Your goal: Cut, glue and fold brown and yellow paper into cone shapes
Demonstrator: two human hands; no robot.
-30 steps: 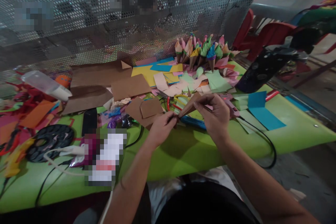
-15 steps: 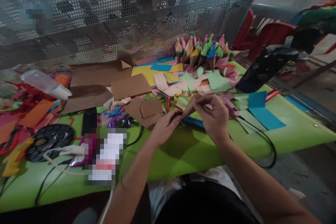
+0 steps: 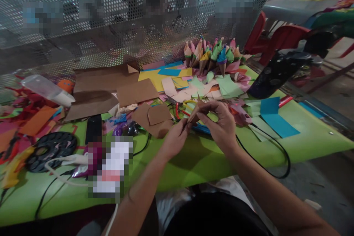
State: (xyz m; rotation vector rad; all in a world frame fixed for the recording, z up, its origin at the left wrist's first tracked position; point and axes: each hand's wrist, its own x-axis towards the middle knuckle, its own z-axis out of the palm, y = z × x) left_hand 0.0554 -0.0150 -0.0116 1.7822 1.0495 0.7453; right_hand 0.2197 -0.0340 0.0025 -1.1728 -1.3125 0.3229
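A piece of brown paper, rolled into a cone-like shape, is held between both hands above the green table. My left hand pinches its lower left end with closed fingers. On its right side, my right hand grips the edge between thumb and fingers. Below and behind the hands lie scissors with red and yellow handles and something blue, partly covered. A pink glue gun rests just right of my right hand. Brown paper pieces lie left of the hands.
Finished paper ice-cream cones stand at the back. Brown sheets and coloured scraps spread across the table. A black palette, yellow glue gun and clear bottle are at left; a dark tumbler and blue paper at right.
My right hand has shifted slightly left and turned over the brown paper, whose pointed upper corner now sticks up above the fingers. My left hand has stayed at its lower end.
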